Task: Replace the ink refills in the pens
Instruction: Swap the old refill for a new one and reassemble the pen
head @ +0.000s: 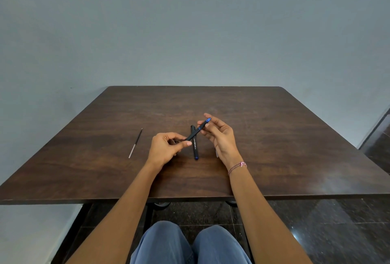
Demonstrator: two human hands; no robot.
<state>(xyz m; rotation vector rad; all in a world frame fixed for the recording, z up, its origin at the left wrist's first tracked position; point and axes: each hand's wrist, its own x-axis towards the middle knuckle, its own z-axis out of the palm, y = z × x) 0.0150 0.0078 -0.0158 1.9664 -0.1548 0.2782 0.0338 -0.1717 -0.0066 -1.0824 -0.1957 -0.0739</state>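
The held pen [197, 130] is a slim black stick with a blue tip section, and it looks light, stiff and smooth, so it is likely to roll or twist in a loose grasp. It is best held at both ends, one end braced on the barrel while the other turns the tip section, since the thin refill inside could bend if pulled askew.

The pen hangs slanted above the middle of the surface [274, 137]. The left hand [163, 148] is curled tightly, pinching the barrel's lower end between thumb and fingers. The right hand [221, 137] is more spread, its thumb and fingertips apparently pinching the blue tip.

A second pen [195, 146] lies on the surface beneath them, pointing toward the near edge. A loose refill [135, 144] lies well apart, toward the left edge.
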